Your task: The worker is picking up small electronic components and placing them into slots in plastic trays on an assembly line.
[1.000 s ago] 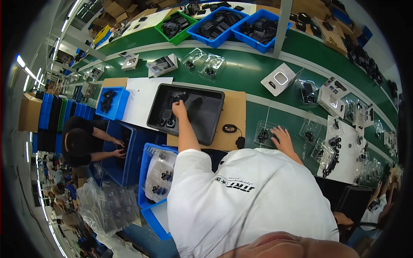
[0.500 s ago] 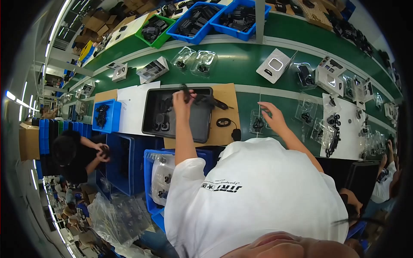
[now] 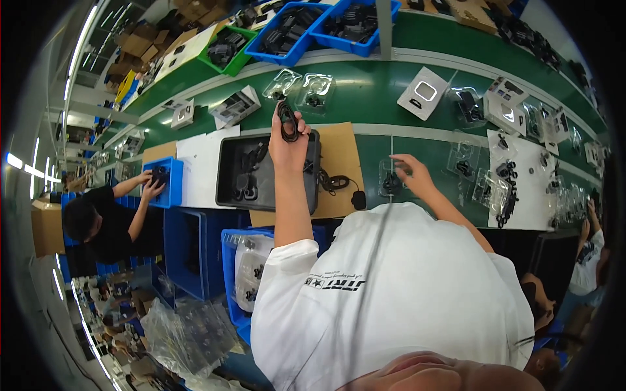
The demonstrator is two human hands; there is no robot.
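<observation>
My left hand [image 3: 289, 146] is raised over the far right part of a dark grey tray [image 3: 274, 197], palm turned up, fingers closed round a coiled black cable [image 3: 286, 122]. Inside the tray lie several black cables and black parts [image 3: 244, 186]. My right hand [image 3: 413, 173] has its fingers apart beside a clear plastic blister tray [image 3: 383, 171] that holds black pieces. Whether the fingertips touch it, I cannot tell. Between the hands, another black cable [image 3: 334, 183] with a black block [image 3: 358, 200] at its end rests on a brown cardboard sheet [image 3: 340, 140].
Left of the tray are a white sheet [image 3: 199, 163] and a small blue bin [image 3: 175, 186], where a co-worker's hands [image 3: 153, 186] reach in. Blister trays [image 3: 316, 91], white boxes [image 3: 422, 94] and a white board with black parts [image 3: 538, 146] lie on the green bench.
My left hand has moved up and away from me, turning palm up with the coiled cable. My right hand stays nearly still. The co-worker's hands have moved to the small blue bin.
</observation>
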